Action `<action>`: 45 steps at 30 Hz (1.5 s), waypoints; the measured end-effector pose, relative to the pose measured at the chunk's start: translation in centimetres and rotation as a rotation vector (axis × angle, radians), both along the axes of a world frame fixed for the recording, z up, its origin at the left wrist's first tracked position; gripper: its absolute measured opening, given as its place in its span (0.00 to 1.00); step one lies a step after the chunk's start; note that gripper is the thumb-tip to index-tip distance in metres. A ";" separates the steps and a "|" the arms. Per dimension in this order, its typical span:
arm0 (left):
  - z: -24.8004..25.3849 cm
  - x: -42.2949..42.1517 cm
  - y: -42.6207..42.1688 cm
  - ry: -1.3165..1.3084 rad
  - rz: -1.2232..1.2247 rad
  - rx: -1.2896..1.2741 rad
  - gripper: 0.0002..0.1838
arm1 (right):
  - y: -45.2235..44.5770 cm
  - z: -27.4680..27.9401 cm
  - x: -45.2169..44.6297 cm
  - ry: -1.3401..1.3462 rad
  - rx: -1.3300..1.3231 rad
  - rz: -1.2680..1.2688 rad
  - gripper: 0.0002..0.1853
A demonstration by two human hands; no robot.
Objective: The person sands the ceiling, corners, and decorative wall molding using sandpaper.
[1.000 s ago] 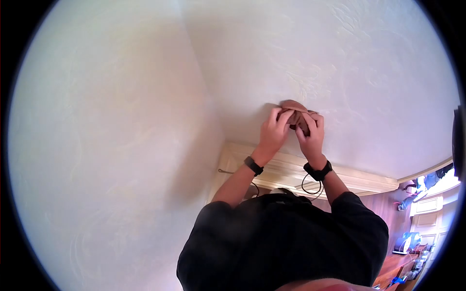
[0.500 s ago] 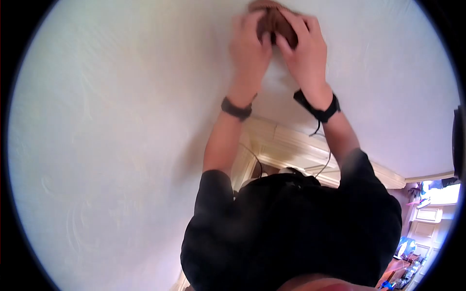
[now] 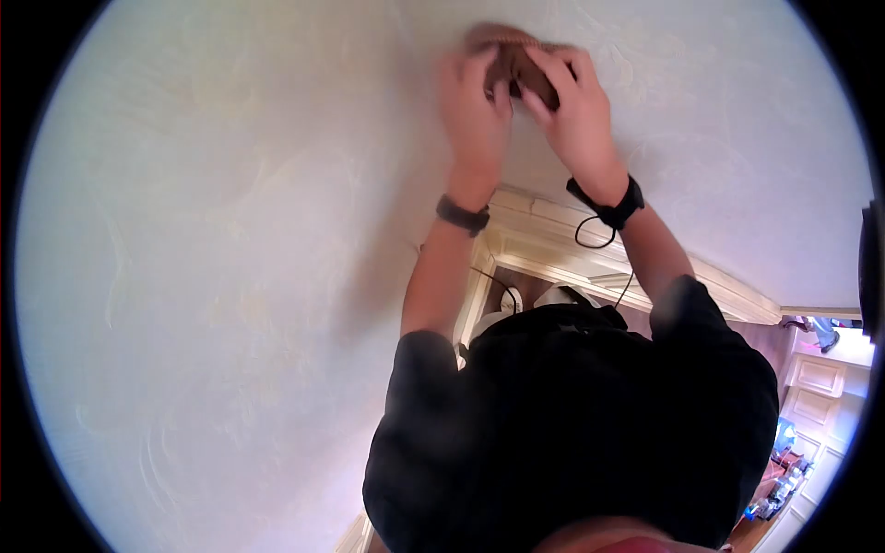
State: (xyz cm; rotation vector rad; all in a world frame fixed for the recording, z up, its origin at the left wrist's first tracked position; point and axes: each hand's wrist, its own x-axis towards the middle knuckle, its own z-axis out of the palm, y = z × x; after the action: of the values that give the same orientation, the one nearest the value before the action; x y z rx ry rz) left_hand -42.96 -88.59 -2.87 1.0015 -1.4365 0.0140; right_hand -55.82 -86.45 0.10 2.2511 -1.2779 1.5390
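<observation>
A bunched brown cloth (image 3: 535, 81) is held up against the pale, faintly patterned wall (image 3: 230, 230), near the top of the view. My left hand (image 3: 476, 115) grips its left side, with the fingers curled and slightly blurred. On the other side, my right hand (image 3: 579, 118) has its thumb and fingers closed round the cloth. The two hands are close together, and part of the cloth is hidden behind them. Each wrist wears a black band: the left band (image 3: 463, 216) and the right band (image 3: 608, 205), which has a thin black cord looping from it.
Below my forearms runs cream moulded trim (image 3: 553, 217) along the wall. A dark object (image 3: 869, 267) stands at the right edge. At lower right are white panelled doors (image 3: 816, 378) and a brown surface with several small items (image 3: 774, 493).
The hands and cloth appear slightly lower in the view, still gripping. More of the trim and floor shows beneath the arms, and the right band's cord now hangs in a rounder loop.
</observation>
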 end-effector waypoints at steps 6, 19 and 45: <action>-9.3 -0.5 1.6 0.015 0.003 0.157 0.19 | 0.8 -8.8 0.0 0.052 0.037 0.014 0.25; -15.7 -5.7 2.1 0.113 -0.090 0.271 0.20 | 2.2 -13.9 -3.4 -0.005 0.317 -0.117 0.22; -6.4 -9.9 3.9 -0.041 -0.370 0.109 0.21 | 4.7 -10.7 -7.6 -0.332 -0.031 -0.313 0.27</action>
State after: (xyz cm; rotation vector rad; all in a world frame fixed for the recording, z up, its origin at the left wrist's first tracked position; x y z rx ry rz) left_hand -52.90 -84.69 -9.28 0.8129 -1.6561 -0.3188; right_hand -63.44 -81.77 -10.64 1.7178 -1.5841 1.8369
